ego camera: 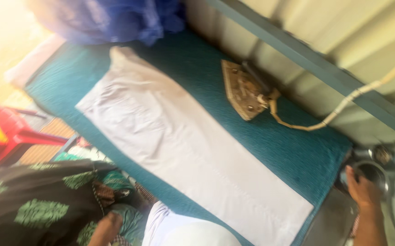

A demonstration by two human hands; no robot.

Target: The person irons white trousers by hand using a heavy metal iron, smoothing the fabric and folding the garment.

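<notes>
A long white cloth [179, 136] lies flat along a teal padded ironing table [293, 150]. An old metal iron [243, 89] rests on the pad beyond the cloth, its cream cord [343, 107] running off to the right. My right hand [363, 189] reaches to the table's right end, its fingers on the rim of a small steel bowl [374, 172]. My left hand [108, 225] is low at the near edge, against dark patterned clothing, with nothing seen in it.
A blue bundle of fabric [115, 18] sits at the far end of the table. A corrugated metal wall with a grey-blue rail [307, 54] runs behind. A red plastic chair [10, 134] stands at left. Green-and-black printed cloth [42, 200] hangs at lower left.
</notes>
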